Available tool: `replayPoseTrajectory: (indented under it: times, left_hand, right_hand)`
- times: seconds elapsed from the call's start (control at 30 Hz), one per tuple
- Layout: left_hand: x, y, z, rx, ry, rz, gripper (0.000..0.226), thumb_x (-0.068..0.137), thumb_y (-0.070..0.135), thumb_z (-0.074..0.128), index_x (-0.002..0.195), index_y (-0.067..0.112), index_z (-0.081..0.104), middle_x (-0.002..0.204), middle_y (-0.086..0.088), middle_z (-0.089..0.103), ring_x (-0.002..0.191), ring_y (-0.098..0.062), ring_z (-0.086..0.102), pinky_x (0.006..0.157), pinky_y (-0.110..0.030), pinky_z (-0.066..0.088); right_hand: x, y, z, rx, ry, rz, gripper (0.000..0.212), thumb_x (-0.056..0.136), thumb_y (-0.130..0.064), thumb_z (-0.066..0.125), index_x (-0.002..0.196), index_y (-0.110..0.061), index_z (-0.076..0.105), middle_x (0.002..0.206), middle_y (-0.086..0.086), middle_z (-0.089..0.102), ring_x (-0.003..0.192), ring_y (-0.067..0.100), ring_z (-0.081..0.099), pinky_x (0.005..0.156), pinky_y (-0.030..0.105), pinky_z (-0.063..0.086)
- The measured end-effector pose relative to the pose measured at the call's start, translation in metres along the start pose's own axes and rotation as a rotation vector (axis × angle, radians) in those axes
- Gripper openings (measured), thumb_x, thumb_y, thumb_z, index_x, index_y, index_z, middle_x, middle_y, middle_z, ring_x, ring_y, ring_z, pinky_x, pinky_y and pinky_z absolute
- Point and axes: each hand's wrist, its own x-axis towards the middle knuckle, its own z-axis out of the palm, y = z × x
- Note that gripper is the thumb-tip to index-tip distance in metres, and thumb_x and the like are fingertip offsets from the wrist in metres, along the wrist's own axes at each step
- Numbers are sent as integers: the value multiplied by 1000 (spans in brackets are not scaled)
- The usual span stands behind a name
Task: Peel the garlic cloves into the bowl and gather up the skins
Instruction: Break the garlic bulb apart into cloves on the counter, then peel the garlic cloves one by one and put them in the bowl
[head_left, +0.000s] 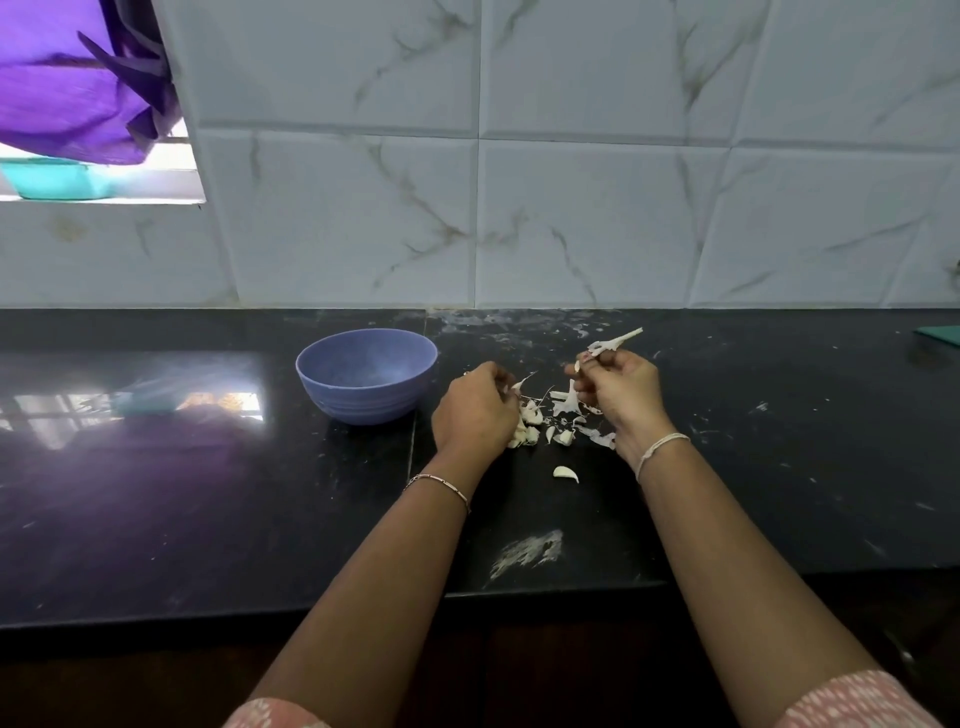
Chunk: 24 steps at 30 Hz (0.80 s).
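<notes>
Black shiny tabletop (208, 493), set against a wall of white tiles (571, 208) with grey streaks.

On the tabletop, left of both hands, a round blue bowl (366, 374), standing upright, close to the left hand (475, 408) but apart from it.

Left hand with its back up, fingers curled down onto the left side of a small heap of garlic (550, 421). Fingertips hidden under the hand. Cannot tell about anything held inside.

Right hand (621, 389) lifted a little above the tabletop, fingers curled, pinching a dry white garlic stalk (615, 343) with bits of skin on it. Stalk poking out toward the far right.

Between the two hands, the heap of garlic: white cloves and thin papery skins, all mixed up, lying on the tabletop. Nearer than the heap, one smooth white clove (565, 473), lying alone. Nearer still, a white dusty smear (527, 553). More small white flecks on the far side, close to the wall.

Thin bracelet (439, 486) on the left wrist, pale thread band (662, 449) on the right wrist. Pink dotted sleeves (857, 701) at the near edge.

High on the far left, a purple cloth (67, 73) hanging by a bright window, with a teal tub (62, 179) on the sill below. At the far right edge, the corner of a flat green thing (941, 335).
</notes>
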Motion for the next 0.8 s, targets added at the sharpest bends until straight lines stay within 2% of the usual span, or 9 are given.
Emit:
replayPoseTrajectory:
  times: [0.1, 0.2, 0.23, 0.37, 0.47, 0.67, 0.73, 0.8]
  left_hand:
    - [0, 0, 1, -3, 12, 14, 20, 93, 33, 58, 112, 29, 64, 110, 7, 67, 97, -16, 65, 82, -36, 53]
    - [0, 0, 1, 3, 51, 58, 26, 93, 33, 60, 117, 25, 63, 115, 6, 61, 102, -15, 60, 78, -31, 48]
    - [0, 0, 1, 6, 64, 78, 27, 93, 33, 60, 118, 24, 64, 116, 5, 60, 104, -15, 58, 77, -31, 47]
    - [-1, 0, 4, 9, 39, 187, 28, 89, 38, 65, 113, 25, 67, 119, 2, 58, 113, -19, 53, 88, -39, 51]
    - [-3, 0, 6, 56, -37, 241, 28, 86, 47, 67, 108, 29, 69, 124, 1, 56, 119, -20, 49, 96, -42, 46]
    - [-9, 0, 8, 147, -176, 318, 52, 76, 71, 62, 115, 37, 66, 136, 8, 50, 133, -16, 38, 106, -45, 28]
    - [-10, 0, 8, 146, -186, 361, 52, 74, 72, 64, 114, 39, 67, 136, 11, 50, 135, -13, 35, 108, -43, 22]
    - [-10, 1, 9, 160, -206, 385, 46, 73, 69, 67, 110, 41, 68, 134, 13, 52, 133, -12, 35, 108, -41, 18]
  right_hand:
    - [10, 7, -16, -179, -1, 48, 12, 95, -7, 60, 83, -8, 63, 74, 5, 68, 47, 1, 52, 48, 14, 44]
    - [20, 10, -33, -578, -43, 13, 12, 86, -13, 71, 76, -16, 65, 75, 3, 74, 62, 7, 63, 68, 30, 54]
    - [21, 9, -38, -699, -56, 3, 12, 83, -15, 73, 76, -19, 64, 71, -1, 74, 66, 9, 65, 74, 31, 54]
    - [20, -1, -49, -1007, -58, -66, 11, 76, -17, 70, 75, -21, 60, 74, -5, 71, 78, 15, 67, 70, 28, 50]
    - [18, -3, -49, -1061, -64, -78, 8, 75, -14, 65, 72, -21, 62, 73, -6, 68, 79, 18, 65, 69, 28, 48]
    - [20, 0, -53, -1116, -75, -73, 10, 86, -22, 63, 77, -24, 62, 84, -1, 64, 92, 25, 64, 73, 27, 42]
    - [21, 1, -52, -1103, -67, -182, 8, 89, -27, 64, 82, -24, 64, 88, 1, 63, 95, 27, 63, 74, 26, 40]
    - [21, 2, -46, -1035, -103, -342, 10, 91, -28, 62, 92, -21, 69, 101, 4, 63, 101, 25, 60, 81, 27, 41]
